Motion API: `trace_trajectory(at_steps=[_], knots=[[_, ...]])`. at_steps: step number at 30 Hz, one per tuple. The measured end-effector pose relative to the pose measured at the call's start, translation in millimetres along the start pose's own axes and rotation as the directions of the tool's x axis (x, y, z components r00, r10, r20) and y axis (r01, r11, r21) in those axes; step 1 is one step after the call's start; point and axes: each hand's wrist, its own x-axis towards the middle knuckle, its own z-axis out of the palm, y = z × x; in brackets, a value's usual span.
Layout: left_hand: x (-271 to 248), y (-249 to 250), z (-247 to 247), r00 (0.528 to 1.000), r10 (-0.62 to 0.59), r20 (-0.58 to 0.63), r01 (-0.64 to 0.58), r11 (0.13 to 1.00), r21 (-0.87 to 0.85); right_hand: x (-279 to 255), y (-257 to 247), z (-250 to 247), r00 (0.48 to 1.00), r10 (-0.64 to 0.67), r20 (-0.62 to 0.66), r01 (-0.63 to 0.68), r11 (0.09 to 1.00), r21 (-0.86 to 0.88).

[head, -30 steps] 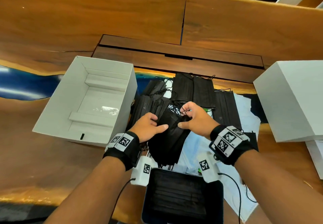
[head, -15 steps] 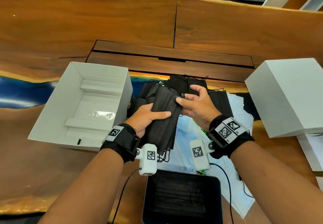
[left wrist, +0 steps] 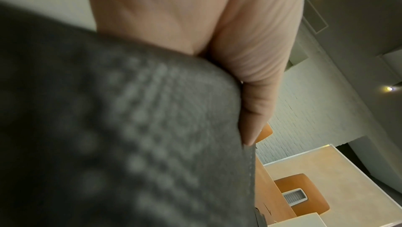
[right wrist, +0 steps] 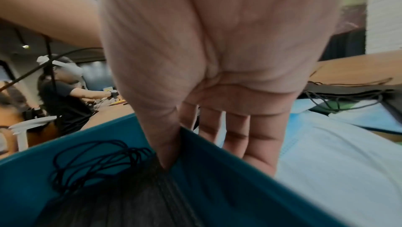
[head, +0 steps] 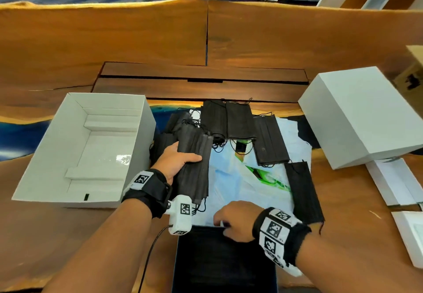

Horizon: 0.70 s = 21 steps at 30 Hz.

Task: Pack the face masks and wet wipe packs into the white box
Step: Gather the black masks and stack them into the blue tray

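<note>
Beside white box (head: 137,137), left hand (head: 176,162) grips mask stack (head: 194,160); right hand (head: 235,223) pinches dark box rim (right wrist: 217,170).

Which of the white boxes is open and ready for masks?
The white box on the left, beside the left hand: open-topped, inside showing. The closed white box on the right shows only solid faces.

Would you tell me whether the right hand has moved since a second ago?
Yes. The right hand left the mask stack and came toward the person, to the dark blue box's far rim.
</note>
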Motion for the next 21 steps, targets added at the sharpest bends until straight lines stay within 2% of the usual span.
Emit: trace_trajectory(at_steps=[3,7,12,16,21], knots=[[-2.5,2.4,4.0,1.000,-0.008,0.004,0.008,1.000,-0.002,-4.4,7.0,-3.8,1.000,-0.024,-0.019,0.024,0.999,-0.031],[-2.6,9.6,-0.8,0.999,0.000,-0.042,0.000,1.000,-0.007,-24.3,24.7,-25.4,0.996,-0.025,-0.082,0.032,0.996,0.080],[-5.5,19.0,6.0,0.997,0.031,-0.065,-0.033,0.999,-0.038,-60.7,64.9,-54.3,0.968,0.118,-0.219,-0.081,0.982,0.171],[-9.4,13.8,28.0,1.000,0.002,-0.003,-0.002,1.000,-0.008,-90.0,114.7,-71.9,0.903,0.301,-0.308,-0.204,0.929,0.308],[-11.8,9.7,55.5,0.998,-0.027,0.054,0.027,1.000,-0.005,-124.9,180.0,-78.2,0.769,0.516,-0.377,-0.346,0.832,0.433]])
